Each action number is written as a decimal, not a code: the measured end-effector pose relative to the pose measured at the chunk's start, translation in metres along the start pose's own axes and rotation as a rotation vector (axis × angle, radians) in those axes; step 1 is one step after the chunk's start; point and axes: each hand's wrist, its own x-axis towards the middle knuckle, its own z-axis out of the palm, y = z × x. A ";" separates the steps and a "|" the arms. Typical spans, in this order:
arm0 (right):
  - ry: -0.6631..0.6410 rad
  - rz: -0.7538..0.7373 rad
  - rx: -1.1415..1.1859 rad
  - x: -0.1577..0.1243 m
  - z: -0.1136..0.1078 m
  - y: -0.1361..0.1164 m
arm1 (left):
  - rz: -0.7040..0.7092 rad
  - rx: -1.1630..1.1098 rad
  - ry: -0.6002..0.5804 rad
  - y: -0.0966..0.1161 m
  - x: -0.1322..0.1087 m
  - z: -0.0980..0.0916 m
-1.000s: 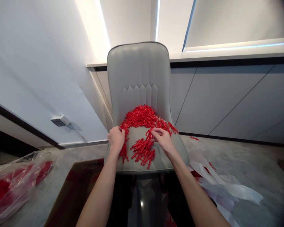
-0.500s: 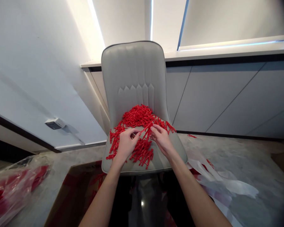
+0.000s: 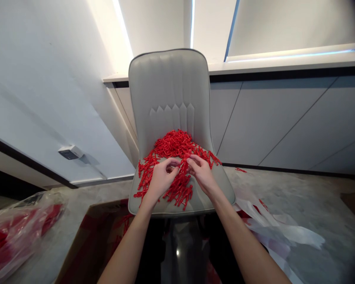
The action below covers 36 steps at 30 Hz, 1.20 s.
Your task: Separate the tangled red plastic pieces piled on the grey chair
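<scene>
We are working with our hands close together over the seat of the chair: our right hand is pinching the top of a red plastic strand, and our left hand is curling beside it, though we cannot tell whether it is gripping. The strand is running lengthwise from the red plastic heap toward the seat's front edge, between our hands. The grey padded chair is standing against white wall panels. A cardboard box is sitting at lower left, with a plastic bag beside it, and white plastic sheeting is lying on the floor at right.
</scene>
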 end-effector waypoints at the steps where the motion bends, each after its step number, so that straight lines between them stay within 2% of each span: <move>1: -0.007 -0.003 -0.008 0.000 0.000 0.000 | -0.003 0.005 0.001 0.001 0.000 0.001; 9: -0.081 -0.093 -0.092 -0.005 0.005 -0.001 | 0.018 0.142 0.069 0.003 -0.002 0.007; 14: -0.058 -0.155 -0.146 -0.006 0.006 -0.001 | 0.098 0.238 0.094 0.002 -0.003 0.010; 18: -0.038 -0.211 -0.220 -0.009 0.007 -0.003 | 0.111 0.300 0.094 0.000 -0.003 0.015; 27: 0.018 -0.267 -0.243 -0.013 0.008 -0.009 | -0.016 0.051 0.052 -0.001 -0.004 0.012; 32: 0.037 -0.286 -0.228 -0.014 0.007 -0.009 | 0.044 0.061 -0.009 -0.004 -0.005 0.010; 36: 0.072 -0.356 -0.293 -0.016 0.006 -0.009 | 0.108 0.117 -0.029 -0.005 -0.006 0.013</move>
